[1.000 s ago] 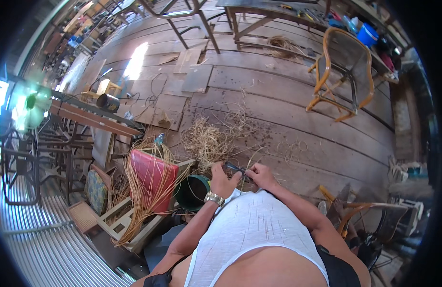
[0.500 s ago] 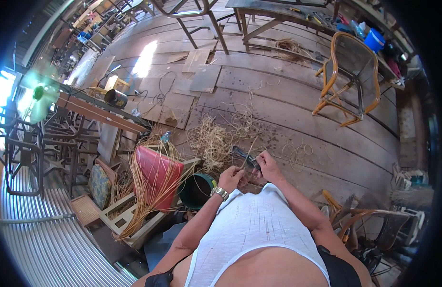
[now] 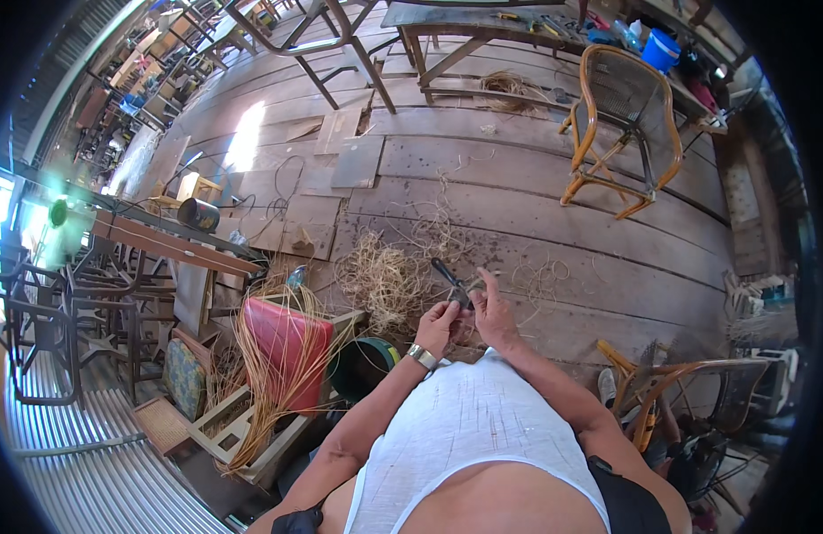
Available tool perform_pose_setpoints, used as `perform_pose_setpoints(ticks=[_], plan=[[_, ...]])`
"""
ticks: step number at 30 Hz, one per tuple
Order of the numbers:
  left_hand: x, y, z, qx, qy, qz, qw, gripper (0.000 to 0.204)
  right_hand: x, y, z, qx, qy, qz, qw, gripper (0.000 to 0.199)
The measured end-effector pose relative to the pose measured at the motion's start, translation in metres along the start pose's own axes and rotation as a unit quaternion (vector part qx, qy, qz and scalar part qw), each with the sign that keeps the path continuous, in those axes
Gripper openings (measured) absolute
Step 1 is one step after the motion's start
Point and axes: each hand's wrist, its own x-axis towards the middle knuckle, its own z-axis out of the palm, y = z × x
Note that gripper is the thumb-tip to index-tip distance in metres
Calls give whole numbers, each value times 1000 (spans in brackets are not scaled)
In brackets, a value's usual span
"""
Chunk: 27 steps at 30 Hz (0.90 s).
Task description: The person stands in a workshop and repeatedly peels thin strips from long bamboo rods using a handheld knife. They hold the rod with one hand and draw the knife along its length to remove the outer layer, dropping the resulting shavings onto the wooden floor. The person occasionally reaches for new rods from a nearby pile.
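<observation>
1. Both hands raised together in front of the chest, over the plank floor (image 3: pixel 554 205). Left hand (image 3: pixel 440 325) – steel wristwatch (image 3: pixel 421 356) on the wrist – fingers pinched shut around the lower end of a dark hand tool (image 3: pixel 449 278).
2. Right hand (image 3: pixel 493 311) just beside the left, touching it; fingers curled closed near the same tool, index finger pointing up. Too small to tell whether a strand is pinched there.
3. Tool: slim, dark, angled up and away from the hands, tip toward the heap of loose rattan strands (image 3: pixel 386 283) on the floor. Looks like a knife or cutter – exact kind unclear.
4. Handling, as a judgement: tool likely rigid and light, possibly sharp at the far end; safest hold at the near end, where the left hand has it. Strands look thin, springy, very light, prone to tangling; best taken singly near an end, not by the bundle.
5. Left of the knees: red cushioned seat (image 3: pixel 285 343) with long straw-coloured cane lengths (image 3: pixel 251 400) draped over it, set on a pale wooden frame (image 3: pixel 251 432); dark green bucket (image 3: pixel 362 365) just beside.
6. Farther off: bent-cane chair (image 3: pixel 620 125) standing upright, blue bucket (image 3: pixel 660 49) on the surface behind it, a second chair frame (image 3: pixel 687 383) at lower right.
</observation>
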Motion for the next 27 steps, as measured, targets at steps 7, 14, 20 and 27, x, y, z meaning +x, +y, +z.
perform_pose_setpoints(ticks=[7,14,20,27], plan=[[5,-8,-3,167,10,73,983,19,15,-6,-9,-50,-128,22,990,28],[-5,5,-6,472,17,101,875,22,19,25,-2,177,-155,154,959,27],[-3,2,-13,487,17,82,869,23,13,40,16,33,-139,33,989,25],[-15,7,-9,497,44,73,864,25,8,21,10,233,-207,218,925,29]])
